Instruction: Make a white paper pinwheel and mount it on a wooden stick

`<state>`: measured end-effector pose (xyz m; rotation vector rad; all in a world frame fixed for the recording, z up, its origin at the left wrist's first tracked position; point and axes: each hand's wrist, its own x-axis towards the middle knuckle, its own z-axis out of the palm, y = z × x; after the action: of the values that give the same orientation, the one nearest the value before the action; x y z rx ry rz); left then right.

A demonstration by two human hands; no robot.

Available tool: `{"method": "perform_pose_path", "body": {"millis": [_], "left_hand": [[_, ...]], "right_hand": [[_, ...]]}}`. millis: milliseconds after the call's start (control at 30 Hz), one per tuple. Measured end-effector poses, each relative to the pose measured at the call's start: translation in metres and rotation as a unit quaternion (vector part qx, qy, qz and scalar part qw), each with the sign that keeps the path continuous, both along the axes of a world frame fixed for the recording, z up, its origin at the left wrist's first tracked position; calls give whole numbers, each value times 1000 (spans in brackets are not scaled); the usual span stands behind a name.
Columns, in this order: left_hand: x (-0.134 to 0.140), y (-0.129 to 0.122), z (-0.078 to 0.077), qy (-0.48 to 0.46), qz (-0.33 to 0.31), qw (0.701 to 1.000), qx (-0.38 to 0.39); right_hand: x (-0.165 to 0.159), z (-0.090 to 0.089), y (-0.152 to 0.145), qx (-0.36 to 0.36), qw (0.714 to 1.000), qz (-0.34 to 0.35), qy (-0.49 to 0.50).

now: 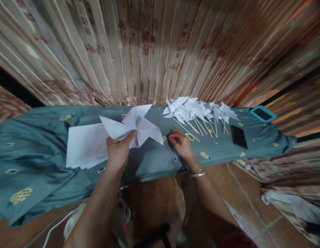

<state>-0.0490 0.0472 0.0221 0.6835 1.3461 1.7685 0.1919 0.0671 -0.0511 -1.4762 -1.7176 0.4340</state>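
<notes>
Left hand pinches a paper pinwheel near its centre, thumb on top; pinwheel is over the cloth, partly overlapping the paper stack; right hand has fingers curled, nearly closed, can't tell if holding anything; green ring just beside it.

Pleated beige, red-printed fabric curtains are filling the upper frame, above a long teal-draped table crossing the middle and brown floor tiles lower right.

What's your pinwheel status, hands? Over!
Left hand: holding white paper pinwheel. Right hand: curled near wooden sticks; can't tell if holding anything. Paper sheets beside left hand, possibly in the way.
</notes>
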Motion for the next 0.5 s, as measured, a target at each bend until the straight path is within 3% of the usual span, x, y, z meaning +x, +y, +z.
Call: {"method": "perform_pose_path", "body": {"millis": [233,500], "left_hand": [[21,13,-7,9,-19,1000,-3],[40,21,-9,9,-19,1000,2]], "right_hand": [[-8,-13,-9,-21,1000,10,-18],[-17,-3,-3,-15,999,9,-41]]}}
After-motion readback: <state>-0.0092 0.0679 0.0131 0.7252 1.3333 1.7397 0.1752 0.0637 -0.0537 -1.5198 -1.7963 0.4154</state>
